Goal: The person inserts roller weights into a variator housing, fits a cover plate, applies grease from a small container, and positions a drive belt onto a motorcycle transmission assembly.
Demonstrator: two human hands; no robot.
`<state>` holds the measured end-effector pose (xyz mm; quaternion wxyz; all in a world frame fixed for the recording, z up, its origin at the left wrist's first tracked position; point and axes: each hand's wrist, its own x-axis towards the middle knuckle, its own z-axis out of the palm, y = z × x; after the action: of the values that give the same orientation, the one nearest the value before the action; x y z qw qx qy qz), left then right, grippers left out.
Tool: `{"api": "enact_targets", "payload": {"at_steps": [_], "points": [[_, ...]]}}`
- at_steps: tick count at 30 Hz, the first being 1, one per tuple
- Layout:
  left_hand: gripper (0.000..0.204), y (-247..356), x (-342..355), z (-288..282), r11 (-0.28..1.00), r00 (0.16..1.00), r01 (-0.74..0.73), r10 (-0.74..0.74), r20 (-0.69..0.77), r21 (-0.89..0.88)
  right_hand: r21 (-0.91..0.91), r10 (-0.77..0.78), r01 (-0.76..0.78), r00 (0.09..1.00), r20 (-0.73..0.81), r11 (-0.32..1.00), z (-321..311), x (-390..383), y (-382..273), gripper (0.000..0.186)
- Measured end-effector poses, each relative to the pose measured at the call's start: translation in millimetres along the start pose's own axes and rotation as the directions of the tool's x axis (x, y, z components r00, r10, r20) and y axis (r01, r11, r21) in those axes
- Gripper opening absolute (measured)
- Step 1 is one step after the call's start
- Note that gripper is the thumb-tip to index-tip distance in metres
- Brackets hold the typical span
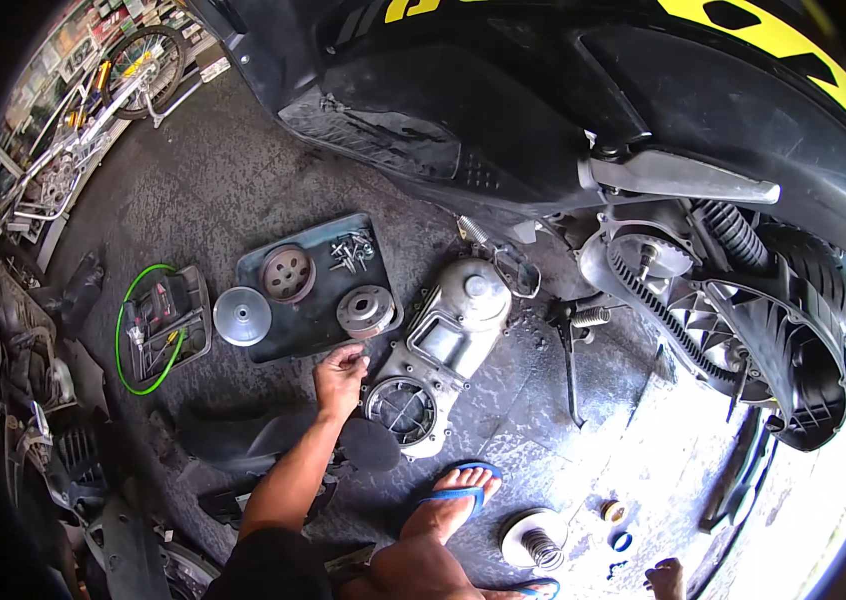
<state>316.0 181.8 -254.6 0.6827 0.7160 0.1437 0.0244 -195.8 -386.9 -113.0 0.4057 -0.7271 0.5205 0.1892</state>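
So the person's left hand (341, 378) is at the middle of the frame, just below the lower edge of a dark shallow tray (308, 322) that lies on the floor (208, 160). The fingers are curled in narrow, and I can't tell whether there's something small pinched between them. Closest to that hand is a round metal clutch part (366, 311), sitting in the tray's lower right corner. Same tray also has a brownish drum with holes (288, 273) near its top left and a little pile of bolts (352, 250) at the upper right, while a silver domed disc (243, 316) overlaps its left side. Just right of the tray there's a big silver engine cover (476, 292) lying tilted across the middle of the frame. The right hand (665, 578) only pokes in at the bottom edge, lower right, fingers folded, and can't tell if it's gripping anything. Up and left of it are a blue ring (622, 541), a coppery ring (613, 511) and a pale disc with a coil spring (543, 548). Over at the right, the black scooter (523, 110) has its drive side open with the toothed belt (658, 318) showing. Left of the tray, a bright green loop (119, 340) lies around some tools (155, 312).
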Motion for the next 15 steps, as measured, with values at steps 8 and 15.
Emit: {"api": "enact_targets", "payload": {"at_steps": [8, 15], "points": [[0.021, -1, -3, -1, 0.993, 0.996, -0.054, 0.045, 0.083, 0.107, 0.081, 0.084, -0.086, 0.996, 0.019, 0.993, -8, 0, 15, 0.04], [0.016, -7, 27, -53, 0.991, 0.995, -0.011, 0.024, -0.097, 0.137, 0.217, 0.154, -0.165, 0.986, 0.065, 0.962, -23, -8, 32, 0.052]]}}
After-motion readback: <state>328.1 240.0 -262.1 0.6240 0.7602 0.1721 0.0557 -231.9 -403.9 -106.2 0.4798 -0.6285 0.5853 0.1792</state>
